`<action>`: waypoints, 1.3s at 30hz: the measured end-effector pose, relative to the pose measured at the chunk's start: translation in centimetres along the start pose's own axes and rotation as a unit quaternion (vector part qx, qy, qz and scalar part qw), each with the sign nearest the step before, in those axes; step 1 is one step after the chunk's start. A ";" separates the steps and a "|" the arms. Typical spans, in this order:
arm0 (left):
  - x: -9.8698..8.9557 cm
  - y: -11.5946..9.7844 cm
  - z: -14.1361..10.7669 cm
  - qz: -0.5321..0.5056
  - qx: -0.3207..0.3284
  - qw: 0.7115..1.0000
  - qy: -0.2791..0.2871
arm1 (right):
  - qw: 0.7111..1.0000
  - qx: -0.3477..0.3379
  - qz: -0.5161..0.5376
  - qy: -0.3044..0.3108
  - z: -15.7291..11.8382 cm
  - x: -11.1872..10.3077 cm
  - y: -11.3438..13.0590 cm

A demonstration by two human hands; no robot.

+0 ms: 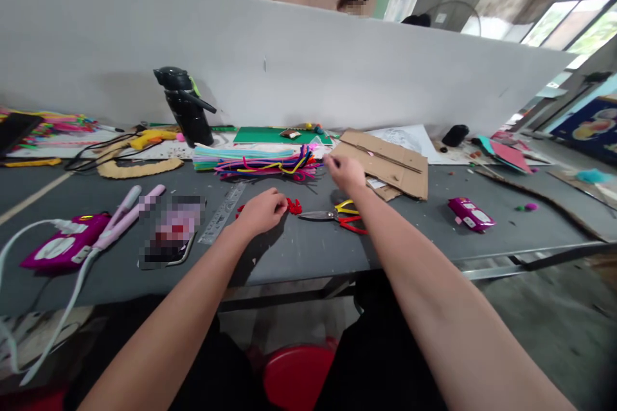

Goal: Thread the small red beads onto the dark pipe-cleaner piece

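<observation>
My left hand (263,210) is closed low over the table, with a small red fuzzy piece (294,206) at its fingertips; more red shows behind the hand. My right hand (347,173) is raised beside the cardboard pieces (385,164), its fingers curled together; what they hold, if anything, is too small to tell. Scissors with yellow and red handles (337,214) lie under my right wrist, blades toward the red piece. Behind both hands rests a bundle of colourful pipe cleaners (260,162). A clear ruler (222,213) lies left of my left hand.
On the left are a phone (173,231), a pink hair straightener (120,221) with its cord, a purple packet (67,247) and a black bottle (186,106). Another purple packet (471,214) and a long stick (544,199) lie right. A white partition (289,58) stands behind.
</observation>
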State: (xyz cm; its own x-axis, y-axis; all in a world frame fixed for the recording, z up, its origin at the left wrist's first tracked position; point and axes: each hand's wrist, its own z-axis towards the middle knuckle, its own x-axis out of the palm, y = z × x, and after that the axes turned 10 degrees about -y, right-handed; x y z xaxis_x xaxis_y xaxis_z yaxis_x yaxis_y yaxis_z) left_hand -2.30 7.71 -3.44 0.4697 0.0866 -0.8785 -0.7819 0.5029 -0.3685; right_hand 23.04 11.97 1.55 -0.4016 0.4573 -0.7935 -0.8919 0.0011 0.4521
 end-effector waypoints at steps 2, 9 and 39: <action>-0.1 -0.1 -0.1 -0.003 -0.001 1.000 -0.004 | 0.997 0.066 -0.020 -0.038 1.9 0.0 -0.6; -0.1 -0.1 -0.3 -0.009 0.003 1.000 -0.006 | 0.984 0.156 -0.022 -0.088 2.9 1.2 -2.3; -0.3 -1.1 1.1 -0.514 -0.181 0.823 -0.160 | 0.976 -0.164 0.105 -0.097 -1.6 4.2 -0.7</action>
State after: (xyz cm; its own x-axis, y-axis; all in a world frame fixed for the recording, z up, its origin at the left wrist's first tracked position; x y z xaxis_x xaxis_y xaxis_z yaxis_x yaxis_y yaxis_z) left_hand -1.09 8.10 -2.44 0.9980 0.0272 0.0570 0.0517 0.1677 -0.9845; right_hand 21.67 12.44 -2.81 -0.5648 0.5767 -0.5903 -0.8251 -0.3811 0.4171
